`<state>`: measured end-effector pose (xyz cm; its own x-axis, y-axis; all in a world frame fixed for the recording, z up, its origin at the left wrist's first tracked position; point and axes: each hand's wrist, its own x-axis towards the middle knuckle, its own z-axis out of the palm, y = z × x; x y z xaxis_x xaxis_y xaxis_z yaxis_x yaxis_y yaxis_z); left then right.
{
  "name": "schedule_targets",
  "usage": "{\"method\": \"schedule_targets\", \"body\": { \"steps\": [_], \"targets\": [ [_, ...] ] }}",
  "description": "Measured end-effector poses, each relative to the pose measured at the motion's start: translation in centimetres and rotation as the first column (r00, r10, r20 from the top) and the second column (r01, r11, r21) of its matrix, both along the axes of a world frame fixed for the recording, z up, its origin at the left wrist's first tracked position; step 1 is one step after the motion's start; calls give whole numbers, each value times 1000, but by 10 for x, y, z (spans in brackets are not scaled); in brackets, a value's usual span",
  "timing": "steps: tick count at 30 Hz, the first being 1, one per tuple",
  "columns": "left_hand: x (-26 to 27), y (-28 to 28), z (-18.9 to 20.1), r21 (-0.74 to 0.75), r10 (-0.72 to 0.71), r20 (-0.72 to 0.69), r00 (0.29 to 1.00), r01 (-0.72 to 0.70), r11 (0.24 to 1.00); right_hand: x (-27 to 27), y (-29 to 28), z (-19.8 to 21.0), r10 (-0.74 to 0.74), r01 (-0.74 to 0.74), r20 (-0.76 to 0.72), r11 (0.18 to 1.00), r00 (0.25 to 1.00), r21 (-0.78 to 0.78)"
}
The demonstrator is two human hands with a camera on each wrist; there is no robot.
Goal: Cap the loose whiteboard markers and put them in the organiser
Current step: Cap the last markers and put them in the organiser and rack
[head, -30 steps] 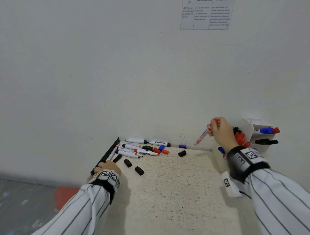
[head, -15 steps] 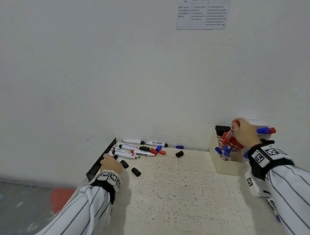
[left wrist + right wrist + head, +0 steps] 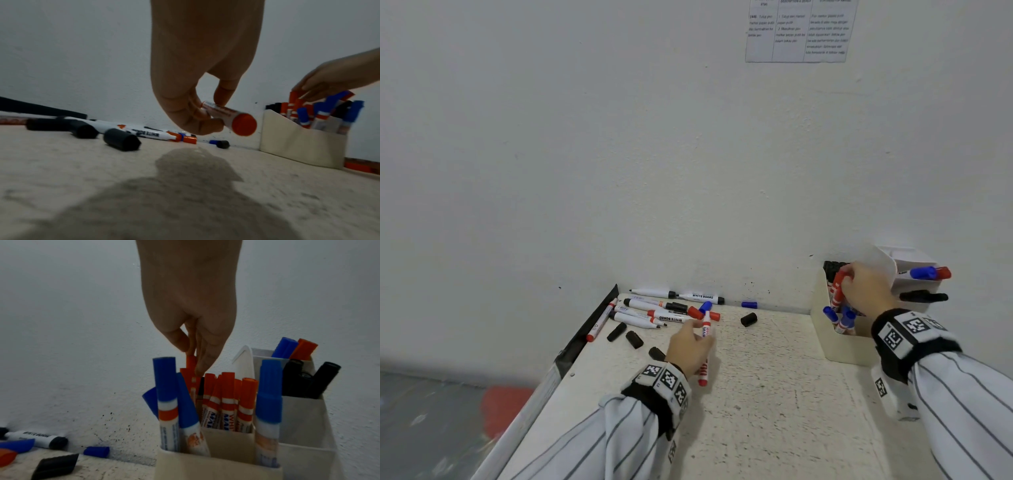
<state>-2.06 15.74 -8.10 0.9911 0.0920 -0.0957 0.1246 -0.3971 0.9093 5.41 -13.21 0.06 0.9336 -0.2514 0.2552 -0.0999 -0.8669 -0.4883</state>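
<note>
Two hands are at work. The left hand [image 3: 690, 346] grips one red marker [image 3: 704, 354] in curled fingers [image 3: 185, 112], lifted just off the desk [image 3: 756, 411]. The right hand [image 3: 866, 287] pinches the red cap of one marker [image 3: 191, 363] standing in the organiser [image 3: 835, 346], fingertips closed on it.

Loose on the desk near the back wall lies a heap of about seven markers [image 3: 654, 311], some uncapped. Four black caps [image 3: 634, 339] lie scattered around the heap, and one blue cap [image 3: 749, 304] lies against the wall.

The right wrist view shows what the head view hides behind the hand: the organiser's middle compartment packed with roughly seven red-capped markers [image 3: 228, 395], three tall blue-capped ones [image 3: 268, 386] in front, and black ones [image 3: 308, 379] in the rear compartment. The left wrist view shows the held marker's flat red end [image 3: 244, 124], which the head view shows only from the side.

A printed sheet [image 3: 798, 31] hangs on the wall. A dark strip [image 3: 585, 332] edges the desk's left side. The crowded caps stand close around the pinched marker.
</note>
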Motion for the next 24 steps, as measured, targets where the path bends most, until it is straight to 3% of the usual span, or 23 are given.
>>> {"method": "schedule_targets", "body": {
  "steps": [3,11,13,15,18,20,21,22,24],
  "targets": [
    [-2,-12,-6,17,-61,-14,998,62,998,-4,3,-3,22,-30,-110,997,994,-68],
    [-2,-26,-12,63,-102,1,995,101,993,-5,1,-14,54,-64,-117,995,992,-82],
    [-2,-27,-14,81,-114,-12,993,115,990,-5,2,-18,77,-80,-37,990,996,-116],
    [0,-27,-15,93,-130,-31,991,132,987,-9,6,-20,102,-85,158,990,982,-112],
    [0,-29,-17,121,-150,-62,987,157,980,-29,27,-13,187,-225,365,972,912,64],
    [0,-32,-18,139,-170,-80,982,180,974,-43,42,-7,314,-373,268,903,911,212],
    [0,-34,-19,152,-182,-85,980,193,969,-50,47,-5,401,-428,152,862,903,269],
    [0,-35,-19,164,-190,-87,978,202,966,-56,51,-5,491,-464,-3,825,871,323],
    [1,-36,-21,155,-190,-85,978,201,967,-66,52,-11,607,-464,-328,780,724,420]
  ]
}}
